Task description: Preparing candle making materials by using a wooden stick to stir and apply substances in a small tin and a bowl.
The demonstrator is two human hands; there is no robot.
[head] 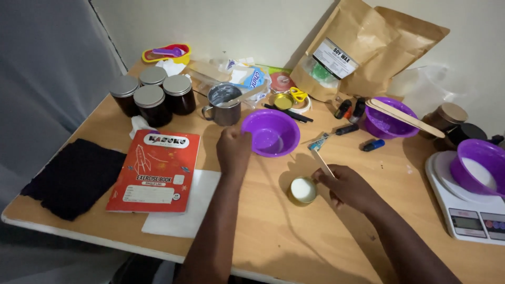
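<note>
Purple plastic marks the bowl [270, 132] mid-table, with a metal cup [223, 106] and four dark lidded jars [152, 94] behind it, a red exercise book [154, 171] to its left and a white kitchen scale [465, 202] far right. Left hand [234, 150] is curled shut against the bowl's near rim. Right hand [347, 186] pinches a flat wooden stick [322, 163] just beside a small gold tin [303, 190] of pale wax on the wooden table [294, 236].
</note>
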